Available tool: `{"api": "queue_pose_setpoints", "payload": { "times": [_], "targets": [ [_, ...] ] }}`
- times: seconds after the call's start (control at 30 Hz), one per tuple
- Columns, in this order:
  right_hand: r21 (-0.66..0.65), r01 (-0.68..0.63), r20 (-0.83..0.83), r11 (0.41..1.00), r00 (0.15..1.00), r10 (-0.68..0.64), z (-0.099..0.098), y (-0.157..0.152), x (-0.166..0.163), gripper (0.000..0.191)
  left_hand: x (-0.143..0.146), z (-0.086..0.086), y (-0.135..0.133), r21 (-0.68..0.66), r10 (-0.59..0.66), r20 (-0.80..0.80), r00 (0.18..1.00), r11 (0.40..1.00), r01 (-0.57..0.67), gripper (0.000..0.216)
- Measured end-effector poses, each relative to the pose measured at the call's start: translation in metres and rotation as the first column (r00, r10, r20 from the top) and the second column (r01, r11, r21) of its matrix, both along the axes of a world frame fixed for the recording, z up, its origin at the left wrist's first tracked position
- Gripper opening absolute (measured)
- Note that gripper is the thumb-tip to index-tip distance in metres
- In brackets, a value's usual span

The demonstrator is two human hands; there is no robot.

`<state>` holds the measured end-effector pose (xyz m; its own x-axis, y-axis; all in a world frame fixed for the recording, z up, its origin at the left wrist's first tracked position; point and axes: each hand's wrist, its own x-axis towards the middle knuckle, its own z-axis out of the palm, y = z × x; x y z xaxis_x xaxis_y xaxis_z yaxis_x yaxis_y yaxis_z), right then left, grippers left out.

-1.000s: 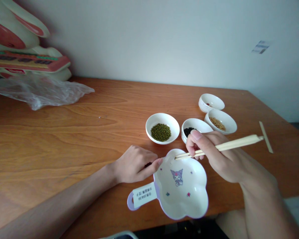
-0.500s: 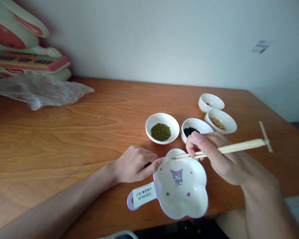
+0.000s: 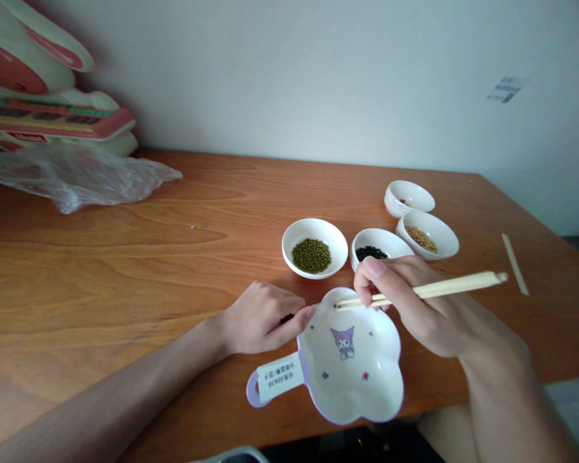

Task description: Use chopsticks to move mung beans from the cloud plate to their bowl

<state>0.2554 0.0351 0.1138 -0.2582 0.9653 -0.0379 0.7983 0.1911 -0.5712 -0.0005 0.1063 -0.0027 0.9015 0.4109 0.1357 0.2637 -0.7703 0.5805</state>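
Note:
In the head view my right hand (image 3: 415,296) is closed around a pair of pale wooden chopsticks (image 3: 453,285). Their tips rest inside the far lobe of a white flower-shaped bowl (image 3: 357,392) with a purple rim and a cartoon figure; a tiny dark speck shows at the tips. My left hand (image 3: 265,318) lies closed at the bowl's left rim, its thumb on the edge; the fingers are partly hidden. A labelled purple handle (image 3: 252,390) sticks out to the left. Just beyond stand a bowl of green beans (image 3: 311,228) and a bowl of black beans (image 3: 388,238), partly covered by my right hand.
Behind on the right are a bowl of tan beans (image 3: 446,241) and a white bowl (image 3: 415,191) with a few bits in it. A flat wooden strip (image 3: 514,265) lies at right. A crumpled plastic bag (image 3: 91,183) and a toy keyboard (image 3: 53,122) sit at left.
The upper ends of the chopsticks and my right hand have shifted slightly left, while the tips remain in the far lobe. My left hand and the bowls look unmoved.

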Motion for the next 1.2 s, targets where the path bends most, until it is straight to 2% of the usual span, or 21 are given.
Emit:
{"api": "queue_pose_setpoints", "payload": {
  "times": [0.43, 0.73, 0.93, 1.2],
  "targets": [
    [-0.012, 0.019, -0.041, 1.000, 0.999, -0.020, -0.0005, 0.0006, 0.0002, 0.060, 0.0011, 0.0011, -0.0007, 0.010, -0.003, 0.009, 1.000, 1.000, 0.003, 0.048],
    [-0.059, -0.024, -0.057, 0.998, 0.998, 0.021, 0.0029, -0.0042, -0.0037, 0.058, -0.0009, 0.0023, -0.0012, -0.027, 0.004, 0.016, 1.000, 1.000, -0.004, 0.045],
    [-0.016, -0.044, -0.028, 0.999, 0.999, 0.044, 0.0022, -0.0017, -0.0066, 0.057, 0.0005, 0.0033, -0.0002, -0.011, 0.000, 0.024, 1.000, 1.000, 0.000, 0.046],
    [-0.031, -0.044, -0.066, 0.999, 0.997, 0.042, 0.0022, -0.0009, -0.0057, 0.055, 0.0015, 0.0038, -0.0001, -0.015, 0.005, 0.020, 1.000, 1.000, -0.005, 0.047]
  ]
}}
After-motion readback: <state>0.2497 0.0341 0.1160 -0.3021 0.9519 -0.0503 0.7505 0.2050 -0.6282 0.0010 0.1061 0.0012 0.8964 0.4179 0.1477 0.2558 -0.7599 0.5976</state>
